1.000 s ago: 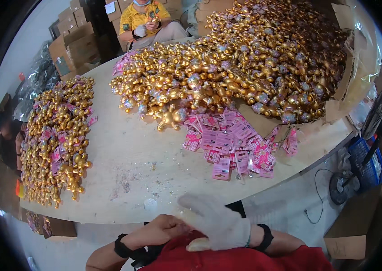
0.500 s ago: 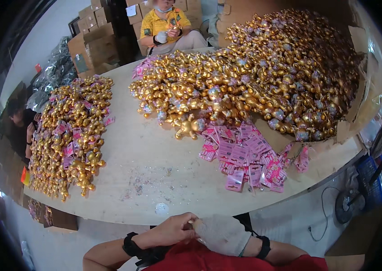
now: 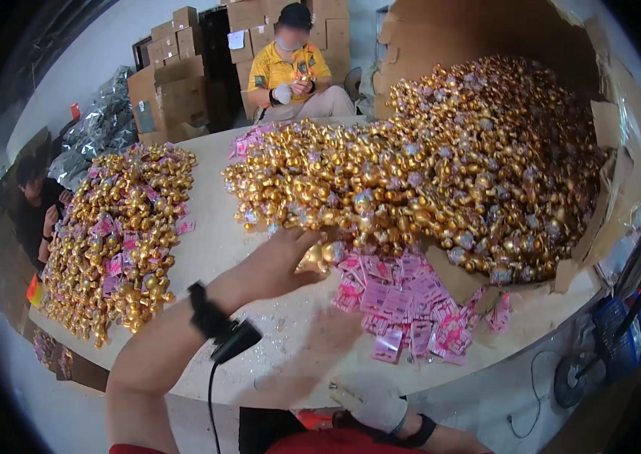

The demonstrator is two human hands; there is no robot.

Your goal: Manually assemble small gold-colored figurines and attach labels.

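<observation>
L hand (image 3: 279,265) now out at pile, grip pinching gold piece (image 3: 314,261), axis unclear, R hand (image 3: 369,401) low, grip unclear

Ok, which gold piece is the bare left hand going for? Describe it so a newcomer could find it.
Start at the big heap of gold foil-wrapped pieces spilling from the torn cardboard box. Follow its near edge to the scattered pink paper tags. The gold piece sits there at the fingertips of the left hand, apart from the packed heap.
</observation>
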